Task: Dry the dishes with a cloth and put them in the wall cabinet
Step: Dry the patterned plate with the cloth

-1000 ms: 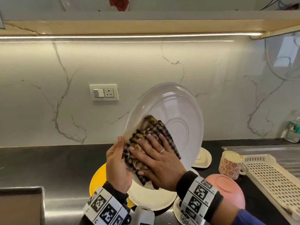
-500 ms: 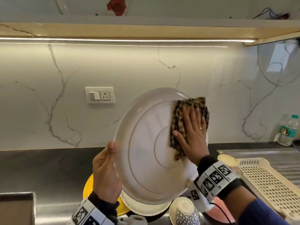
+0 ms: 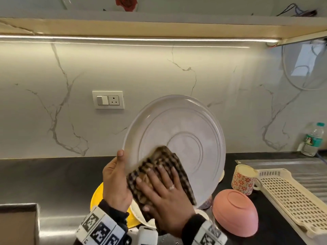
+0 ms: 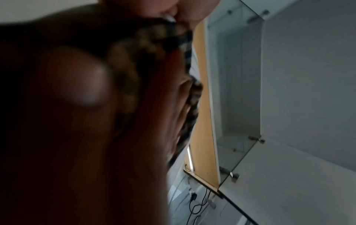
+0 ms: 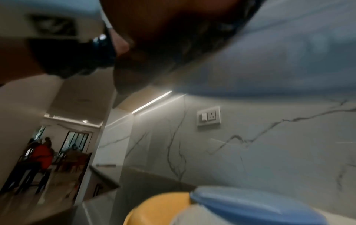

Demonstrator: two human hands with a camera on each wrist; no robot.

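Note:
A large white plate is held upright above the counter, its underside with raised rings facing me. My left hand grips its lower left rim, thumb over the front edge. My right hand lies flat with fingers spread and presses a brown checked cloth against the lower left part of the plate. In the left wrist view the cloth shows blurred beside my fingers, and the open wall cabinet with a glass shelf is above. The right wrist view shows only the plate, blurred and close.
On the black counter below are a yellow plate, an upturned pink bowl, a floral mug and a cream drying rack. A water bottle stands at the far right. A wall socket is on the marble backsplash.
My right hand has wiped the cloth from the plate's upper right down to its lower left. The plate has shifted a little to the right in my left hand.

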